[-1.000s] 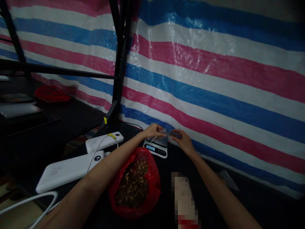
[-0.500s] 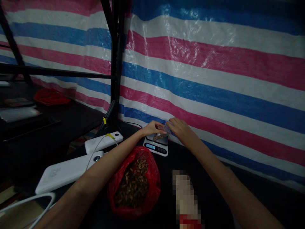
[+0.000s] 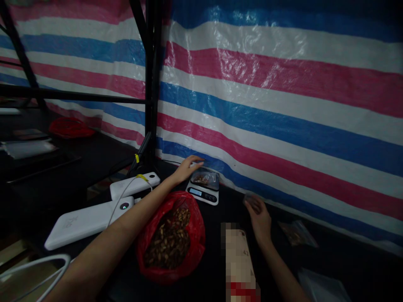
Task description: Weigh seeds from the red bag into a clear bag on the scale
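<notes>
A small clear bag with brown bits point(image 3: 201, 179) lies on the pan of a white digital scale point(image 3: 203, 195), whose display is lit. My left hand point(image 3: 187, 168) hovers at the scale's back left corner, fingers stretched out and holding nothing. To the right of the scale, my right hand point(image 3: 260, 216) is over the black table, its fingers loosely bent and apart, somewhat blurred; I see nothing held in it. An open red plastic bag point(image 3: 197, 251) full of brown, seed-like pieces point(image 3: 170, 243) stands in front of the scale, beside my left forearm.
Another filled clear bag point(image 3: 297, 233) lies right of my right hand, with a stack of clear bags point(image 3: 323, 287) nearer. A pixelated pale, flat object point(image 3: 241, 260) lies in front. Two white power banks point(image 3: 85, 222) with a cable sit left. A striped sheet point(image 3: 283, 96) hangs behind.
The small clear bag was between both hands above the scale and now rests on its pan. My left hand has let go and shifted left; my right hand has moved right and nearer.
</notes>
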Motion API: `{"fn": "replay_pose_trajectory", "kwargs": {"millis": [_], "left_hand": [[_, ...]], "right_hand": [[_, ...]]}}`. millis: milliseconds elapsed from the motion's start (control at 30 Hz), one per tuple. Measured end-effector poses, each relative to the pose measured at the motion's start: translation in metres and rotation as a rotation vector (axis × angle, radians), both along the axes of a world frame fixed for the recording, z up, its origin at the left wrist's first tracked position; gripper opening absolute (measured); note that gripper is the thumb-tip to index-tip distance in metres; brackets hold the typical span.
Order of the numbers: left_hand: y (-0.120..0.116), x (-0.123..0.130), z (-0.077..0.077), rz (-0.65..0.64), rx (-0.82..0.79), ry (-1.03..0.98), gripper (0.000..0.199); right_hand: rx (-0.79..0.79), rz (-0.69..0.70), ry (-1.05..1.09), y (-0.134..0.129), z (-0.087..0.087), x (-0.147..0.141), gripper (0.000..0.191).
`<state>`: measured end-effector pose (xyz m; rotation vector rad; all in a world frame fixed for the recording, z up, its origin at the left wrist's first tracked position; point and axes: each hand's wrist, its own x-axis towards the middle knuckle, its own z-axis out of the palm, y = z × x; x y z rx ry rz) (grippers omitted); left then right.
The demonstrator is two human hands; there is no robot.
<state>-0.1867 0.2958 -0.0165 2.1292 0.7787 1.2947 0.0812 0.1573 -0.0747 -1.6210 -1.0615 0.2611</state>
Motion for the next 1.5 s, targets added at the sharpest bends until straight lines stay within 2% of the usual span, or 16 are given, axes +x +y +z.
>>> {"fn": "replay_pose_trajectory", "kwargs": {"millis": [100, 167, 333, 433, 533, 667, 800, 1000, 1100, 1167, 1233, 1400, 1500], "left_hand": [[-0.019, -0.028, -0.011, 0.113, -0.146, -0.183, 0.038], [-0.029, -0.038, -0.022, 0.148, -0.242, -0.237, 0.04], [-0.033, -0.034, -0.043, 0.09, -0.358, -0.222, 0.04], [-0.026, -0.03, -0.046, 0.068, -0.351, -0.235, 0.04], [-0.021, -0.032, -0.048, 0.101, -0.352, -0.238, 0.039], [-0.018, -0.033, -0.051, 0.168, -0.359, -0.213, 0.038], [-0.018, -0.033, -0.052, 0.177, -0.341, -0.181, 0.039], [-0.021, -0.033, -0.049, 0.159, -0.32, -0.178, 0.039], [-0.022, -0.033, -0.047, 0.153, -0.324, -0.173, 0.039], [-0.023, -0.032, -0.045, 0.156, -0.327, -0.163, 0.039], [-0.024, -0.031, -0.044, 0.159, -0.33, -0.152, 0.039], [-0.026, -0.031, -0.046, 0.155, -0.302, -0.129, 0.04], [-0.025, -0.033, -0.046, 0.154, -0.288, -0.137, 0.04]], "right_hand": [[-0.04, 0.042, -0.04, 0.0, -0.008, 0.0, 0.046], [-0.077, 0.067, -0.106, 0.003, -0.012, -0.001, 0.044], [-0.109, 0.097, -0.163, 0.007, -0.016, 0.001, 0.044], [-0.083, 0.101, -0.151, 0.007, -0.015, 0.001, 0.043], [-0.103, 0.108, -0.172, 0.006, -0.014, -0.001, 0.044], [-0.191, 0.106, -0.289, 0.006, -0.015, -0.001, 0.045], [-0.242, 0.069, -0.424, 0.005, -0.016, -0.002, 0.04], [-0.301, 0.013, -0.488, 0.001, -0.013, -0.007, 0.051], [-0.18, -0.067, -0.543, -0.004, -0.003, -0.009, 0.049], [-0.056, -0.096, -0.609, -0.006, 0.011, -0.012, 0.044], [-0.014, -0.075, -0.609, -0.003, 0.027, -0.02, 0.04], [-0.184, 0.121, -0.511, 0.027, 0.061, -0.06, 0.039], [-0.265, 0.126, -0.568, 0.044, 0.069, -0.082, 0.038]]}}
